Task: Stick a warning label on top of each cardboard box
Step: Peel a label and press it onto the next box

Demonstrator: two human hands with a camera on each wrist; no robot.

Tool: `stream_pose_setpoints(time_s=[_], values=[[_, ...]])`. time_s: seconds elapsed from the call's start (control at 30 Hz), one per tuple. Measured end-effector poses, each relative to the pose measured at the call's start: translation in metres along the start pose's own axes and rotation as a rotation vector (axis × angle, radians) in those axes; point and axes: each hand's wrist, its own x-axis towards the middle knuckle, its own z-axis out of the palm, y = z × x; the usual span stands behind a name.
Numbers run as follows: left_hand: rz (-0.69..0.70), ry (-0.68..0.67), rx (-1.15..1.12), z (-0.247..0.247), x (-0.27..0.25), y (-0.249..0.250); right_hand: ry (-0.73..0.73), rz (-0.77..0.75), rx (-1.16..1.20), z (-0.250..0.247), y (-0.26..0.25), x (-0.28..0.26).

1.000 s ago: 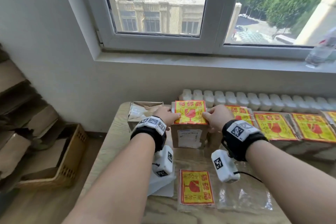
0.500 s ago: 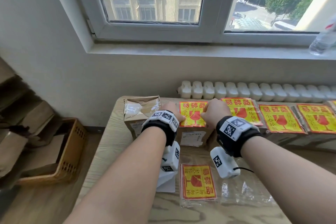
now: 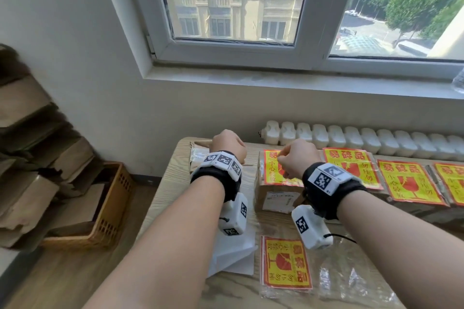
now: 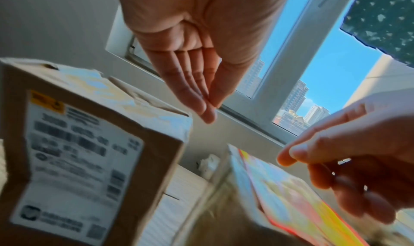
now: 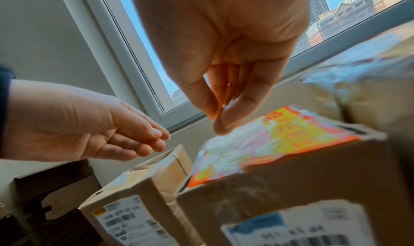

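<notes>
Along the middle right of the head view, a row of brown cardboard boxes carries yellow-and-red rectangular warning labels on top. At least 4 labelled tops show: the nearest labelled cardboard box [image 3: 277,194], with a white shipping slip on its front, and 3 more running off to the right edge, such as the second yellow-and-red label [image 3: 351,170]. These look finished.

One plain brown cardboard box with clear tape and no warning label [image 3: 198,155] stands at the left end of the row, mostly hidden behind the left wrist in the head view; the left wrist view shows its bare taped top [image 4: 125,97] plainly. By my judgement this is the 1 box left, as far as the pictures reach; more could lie beyond the right edge.

The left hand [image 3: 227,144] hovers above that unlabelled box, its grip loose, fingers nearly straight and close together, holding nothing. The right hand [image 3: 297,158] hangs over the left part of the nearest labelled box; its thumb and fingertips [image 5: 215,108] come close together just above the label, with nothing visible between them, so it seems to hold nothing.

Supply is at hand: a clear plastic sleeve with a spare yellow-and-red warning label [image 3: 285,262] lies on the pale wood-grain tabletop [image 3: 175,170] in the lower centre, beside white backing paper [image 3: 233,253]. The likely remaining work is to peel 1 label and press it on the bare box.
</notes>
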Motion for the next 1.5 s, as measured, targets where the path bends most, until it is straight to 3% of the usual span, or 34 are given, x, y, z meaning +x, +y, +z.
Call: stream_pose_setpoints(time_s=[0.17,0.27,0.33,0.57,0.77,0.97,1.2,1.5], values=[[-0.099,0.238,-0.051,-0.040,0.006,-0.041,-0.048,-0.066,0.085,0.023,-0.029,0.002],[-0.139,0.314,-0.055,-0.049,0.012,-0.067,-0.089,-0.078,0.135,0.038,-0.040,0.003],[-0.184,0.287,-0.076,-0.051,0.014,-0.080,-0.083,-0.096,0.147,0.047,-0.046,0.005],[-0.279,0.003,-0.271,-0.036,0.010,-0.109,-0.160,-0.075,0.163,0.077,-0.050,0.011],[-0.278,-0.006,-0.398,-0.026,0.010,-0.121,-0.191,-0.052,0.254,0.085,-0.047,0.008],[-0.281,0.183,-0.429,-0.042,-0.013,-0.116,-0.157,-0.149,0.320,0.076,-0.052,-0.009],[-0.166,0.415,-0.464,-0.072,-0.050,-0.095,-0.103,-0.331,0.347,0.051,-0.069,-0.045],[-0.047,0.623,-0.512,-0.073,-0.140,-0.061,-0.155,-0.480,0.471,0.002,-0.043,-0.113]])
